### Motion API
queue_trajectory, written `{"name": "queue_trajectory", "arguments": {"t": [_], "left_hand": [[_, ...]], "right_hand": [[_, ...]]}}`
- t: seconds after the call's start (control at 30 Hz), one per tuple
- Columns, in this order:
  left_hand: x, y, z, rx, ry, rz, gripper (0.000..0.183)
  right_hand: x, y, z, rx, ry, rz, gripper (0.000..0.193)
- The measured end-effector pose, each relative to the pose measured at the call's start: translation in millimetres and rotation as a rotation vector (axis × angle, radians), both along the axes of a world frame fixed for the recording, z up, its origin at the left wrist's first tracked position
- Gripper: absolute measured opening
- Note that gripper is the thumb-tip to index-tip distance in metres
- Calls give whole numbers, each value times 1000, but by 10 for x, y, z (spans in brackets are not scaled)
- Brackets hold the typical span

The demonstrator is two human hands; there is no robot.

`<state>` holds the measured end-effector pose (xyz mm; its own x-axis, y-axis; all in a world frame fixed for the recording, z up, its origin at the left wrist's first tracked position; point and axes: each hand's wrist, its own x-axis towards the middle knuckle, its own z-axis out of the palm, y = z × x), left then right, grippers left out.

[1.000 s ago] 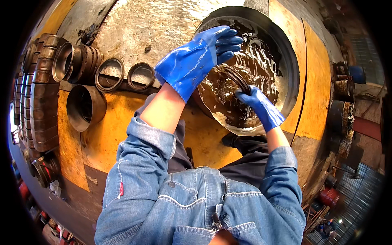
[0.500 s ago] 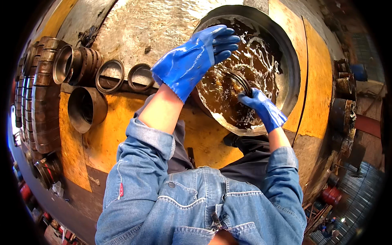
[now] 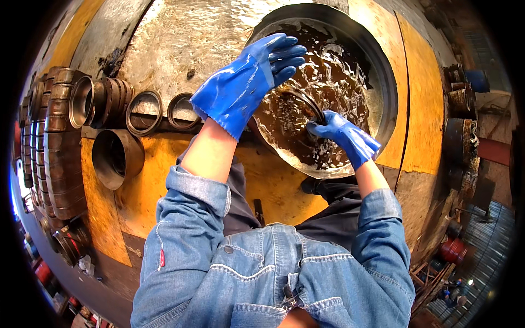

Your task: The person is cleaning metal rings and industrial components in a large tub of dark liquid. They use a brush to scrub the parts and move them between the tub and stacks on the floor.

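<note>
A round metal basin (image 3: 389, 104) of rippling brown liquid (image 3: 339, 71) stands in front of me to the right. My right hand (image 3: 345, 138), in a blue rubber glove, is closed on a metal ring (image 3: 310, 103) over the basin. The ring's lower part is lost in the liquid and glare, so I cannot tell if it is one ring or several together. My left hand (image 3: 249, 76), gloved the same way, hovers over the basin's left side. Its fingers are stretched out and nothing is in it.
Two metal rings (image 3: 144, 113) stand on edge to the left, beside more rings (image 3: 112, 97) in a row. Nearer is a wide metal cylinder (image 3: 117, 158). Long stacks of dark metal rings (image 3: 64, 158) line the far left. Dirty cans (image 3: 459, 104) stand at right.
The view has shifted slightly. My left hand has drifted a little to the left, fingers still stretched. My right hand keeps its hold on the ring, and the ripples around it have changed.
</note>
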<state>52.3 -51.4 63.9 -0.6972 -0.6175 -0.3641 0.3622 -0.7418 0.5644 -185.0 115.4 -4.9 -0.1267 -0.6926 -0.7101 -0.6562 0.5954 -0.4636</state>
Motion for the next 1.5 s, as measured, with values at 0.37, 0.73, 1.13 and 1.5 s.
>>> {"name": "queue_trajectory", "arguments": {"t": [0.37,0.73,1.13,1.5], "left_hand": [[12,83,-164,-62,-81,-36,41],[-152,1096,-543,-228,-445,-301,53],[-652,1346,-1255,-888,-429,-408,35],[-624,760,-80,-318,-86,-168,22]], "right_hand": [[283,-227,320,-237,-142,-224,46],[149,283,183,-100,-372,-321,42],[174,722,666,-237,-107,-9,49],[-75,904,571,-208,-210,-261,61]]}}
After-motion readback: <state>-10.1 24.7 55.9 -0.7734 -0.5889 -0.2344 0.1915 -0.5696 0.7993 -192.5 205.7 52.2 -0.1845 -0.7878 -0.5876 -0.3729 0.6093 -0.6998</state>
